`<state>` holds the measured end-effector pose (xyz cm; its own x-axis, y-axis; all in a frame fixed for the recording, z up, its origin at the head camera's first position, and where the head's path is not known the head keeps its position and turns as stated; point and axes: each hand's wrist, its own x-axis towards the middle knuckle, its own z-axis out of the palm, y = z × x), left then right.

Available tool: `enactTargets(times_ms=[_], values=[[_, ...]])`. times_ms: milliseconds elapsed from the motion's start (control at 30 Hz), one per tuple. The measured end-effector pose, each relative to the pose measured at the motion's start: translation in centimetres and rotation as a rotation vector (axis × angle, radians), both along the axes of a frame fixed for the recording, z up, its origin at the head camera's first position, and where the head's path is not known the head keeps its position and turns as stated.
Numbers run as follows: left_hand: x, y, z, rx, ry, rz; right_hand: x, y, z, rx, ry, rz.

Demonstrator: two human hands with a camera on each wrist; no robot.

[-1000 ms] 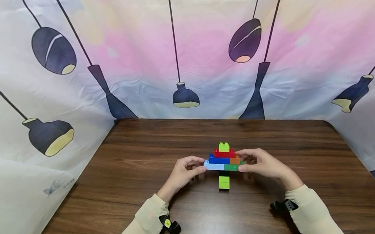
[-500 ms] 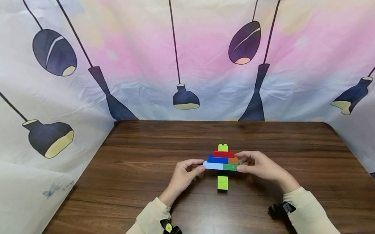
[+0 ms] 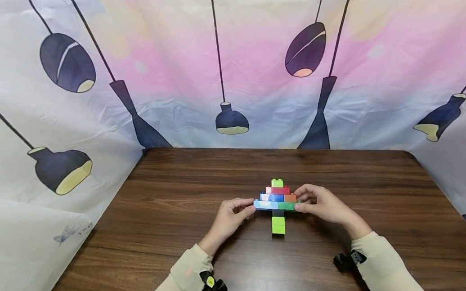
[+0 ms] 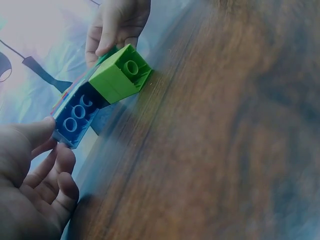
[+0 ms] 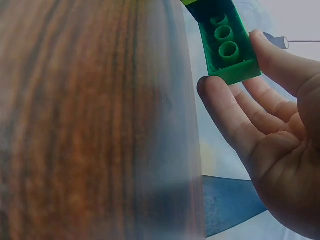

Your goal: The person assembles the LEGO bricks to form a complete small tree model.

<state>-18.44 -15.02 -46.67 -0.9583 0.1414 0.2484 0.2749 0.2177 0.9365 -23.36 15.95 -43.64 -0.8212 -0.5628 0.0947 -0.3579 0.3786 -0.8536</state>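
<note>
A stepped model of toy building bricks [image 3: 271, 198] is held by both hands, tapering to a lime brick [image 3: 277, 183] on top. Under that come a red brick [image 3: 277, 190], then blue and orange bricks, then a row of light blue [image 3: 266, 205] and green [image 3: 287, 206]. Lime bricks [image 3: 278, 225] form a narrow stem below. My left hand [image 3: 228, 219] pinches the light blue brick's outer end between thumb and fingers. At the opposite end my right hand [image 3: 326, 208] pinches the green brick [image 5: 227, 47], whose hollow underside faces the right wrist view.
A dark wooden table [image 3: 198, 174] lies beneath the hands. Behind and to the sides hangs a cloth backdrop [image 3: 166, 59] printed with dark lamps, reaching down to the table's far edge. Each sleeve carries a small black wrist camera [image 3: 219, 289].
The model has tipped slightly between the hands. Its brick faces now catch more light, and a dark part shows again between the bottom row and the lime stem. Both hands keep their grip.
</note>
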Motion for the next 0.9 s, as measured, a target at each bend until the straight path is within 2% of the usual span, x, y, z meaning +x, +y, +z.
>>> enactTargets(times_ms=[233,467,733,900], values=[[-0.13,0.01,-0.22,0.0,-0.008,-0.018,-0.15,-0.18,-0.34,0.041,-0.004,-0.028],[-0.3,0.09,-0.55,-0.053,-0.014,-0.023,-0.08,-0.19,-0.64,0.035,-0.04,-0.006],[-0.13,0.15,-0.55,-0.145,-0.017,-0.021,-0.02,-0.22,-0.71,0.118,0.016,-0.017],[-0.2,0.1,-0.36,-0.158,0.001,-0.025,-0.17,-0.19,-0.79,0.127,0.017,-0.022]])
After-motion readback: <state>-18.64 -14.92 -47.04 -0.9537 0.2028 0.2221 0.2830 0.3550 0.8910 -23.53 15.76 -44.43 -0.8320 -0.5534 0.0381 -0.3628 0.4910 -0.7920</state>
